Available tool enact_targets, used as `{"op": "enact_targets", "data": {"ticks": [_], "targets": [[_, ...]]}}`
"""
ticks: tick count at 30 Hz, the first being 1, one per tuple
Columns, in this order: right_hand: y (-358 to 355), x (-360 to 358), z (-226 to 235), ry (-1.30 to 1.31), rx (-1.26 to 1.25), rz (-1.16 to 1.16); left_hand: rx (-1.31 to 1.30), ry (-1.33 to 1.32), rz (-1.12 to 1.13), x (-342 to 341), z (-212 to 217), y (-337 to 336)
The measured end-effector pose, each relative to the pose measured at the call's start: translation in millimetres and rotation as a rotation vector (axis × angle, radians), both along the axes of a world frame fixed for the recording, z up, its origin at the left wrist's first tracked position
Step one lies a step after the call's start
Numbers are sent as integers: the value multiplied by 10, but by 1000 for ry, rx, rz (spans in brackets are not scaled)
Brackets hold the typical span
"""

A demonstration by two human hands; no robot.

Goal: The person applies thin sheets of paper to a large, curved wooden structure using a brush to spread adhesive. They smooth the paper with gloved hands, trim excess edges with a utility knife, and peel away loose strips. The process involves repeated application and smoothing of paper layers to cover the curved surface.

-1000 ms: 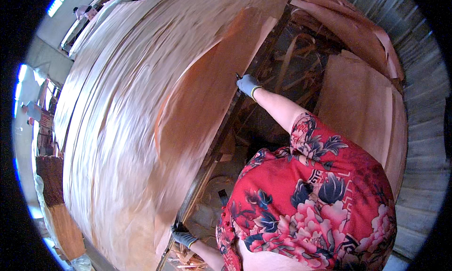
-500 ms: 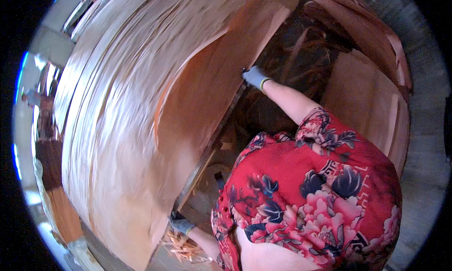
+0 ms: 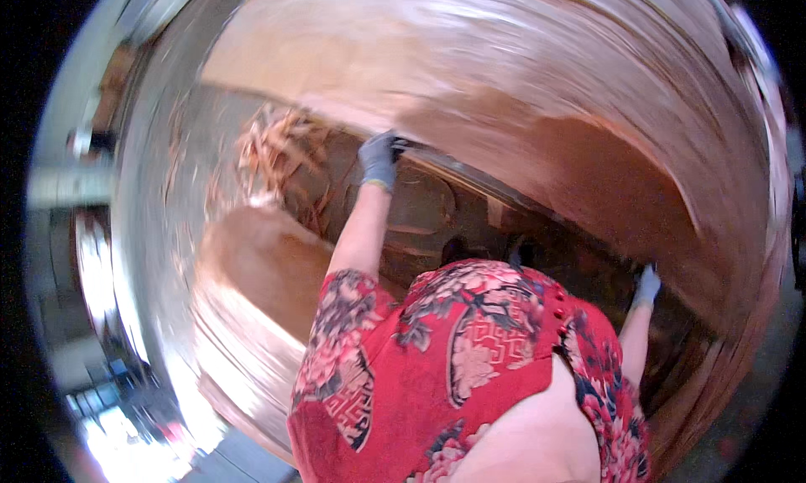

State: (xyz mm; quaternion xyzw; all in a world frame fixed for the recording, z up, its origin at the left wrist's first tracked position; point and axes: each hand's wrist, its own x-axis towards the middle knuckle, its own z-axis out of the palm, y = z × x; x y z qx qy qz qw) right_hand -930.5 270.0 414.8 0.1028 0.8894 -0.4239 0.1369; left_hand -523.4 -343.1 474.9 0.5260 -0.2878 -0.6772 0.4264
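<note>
Broad, thin wood veneer sheets (image 3: 336, 50) lie stacked before me, with a darker brown veneer sheet (image 3: 579, 164) on top toward the right. My left hand (image 3: 379, 160), in a grey-blue glove with dark fingers, is closed at the near edge of the veneer. Farther right, my right hand (image 3: 646, 286) wears a matching glove and pinches the same long edge; motion blurs its fingertips. Both arms are stretched wide apart. Along the edge between the hands runs a dark straight strip (image 3: 495, 193), partly covered by the sheets.
Reddish wood scraps (image 3: 281, 151) lie heaped on the floor beyond my left arm. At my left stands another veneer stack (image 3: 252, 273) with a curved top. Dark space lies under the near edge, in front of my body. A bright opening (image 3: 126, 445) shows at lower left.
My view has swung round, so the veneer edge now slopes down to the right. Both hands stay at that edge. The scrap heap and left stack have come into fuller view.
</note>
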Motion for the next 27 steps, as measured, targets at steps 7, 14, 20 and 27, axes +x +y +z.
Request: {"op": "enact_targets", "data": {"ticks": [7, 14, 20, 27], "targets": [[-45, -238, -251, -32, 51, -185, 127, -107, -67, 34, -86, -23], [-374, -44, 322, -148, 34, -265, 49, -295, 17, -17, -73, -8], [-436, 128, 456, 42, 1, -195, -720, -1283, 131, -14, 437, 268], [-546, 234, 556, -149, 113, -141, -523, -1480, -304, -195, 256, 169]]}}
